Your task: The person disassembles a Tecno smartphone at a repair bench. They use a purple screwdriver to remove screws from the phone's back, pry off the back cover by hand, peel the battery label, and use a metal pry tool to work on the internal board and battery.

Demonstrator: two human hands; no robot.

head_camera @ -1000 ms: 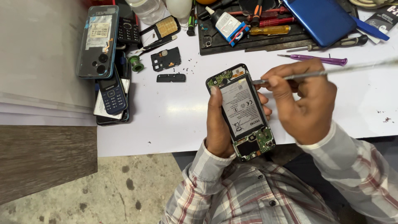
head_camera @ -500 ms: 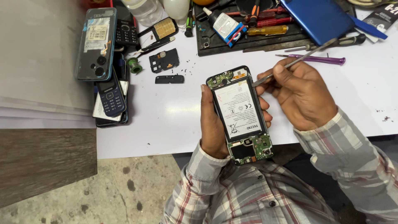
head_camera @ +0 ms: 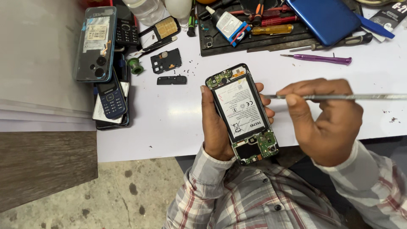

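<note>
Upper left: we list a cased phone [head_camera: 94, 42] on the table [head_camera: 178, 114]. Centre: our left hand [head_camera: 216, 123] grasping the opened phone [head_camera: 243, 112]. Right: our right hand [head_camera: 324, 121] clenched on a metal tool [head_camera: 339, 96]; a slip could puncture the exposed battery.

I see an opened phone [head_camera: 242, 113] in my left hand [head_camera: 215, 127]: its black battery looks smooth with a slight sheen, and the green circuit boards at both ends are matt with small shiny metal parts. My right hand [head_camera: 324, 121] pinches a thin tool [head_camera: 339, 97] of bare, dull grey metal. The white tabletop [head_camera: 178, 114] is smooth and matt. My checked shirt sleeve [head_camera: 373, 191] is soft woven cloth. At far right lies a glossy purple plastic-handled screwdriver [head_camera: 322, 58].
</note>
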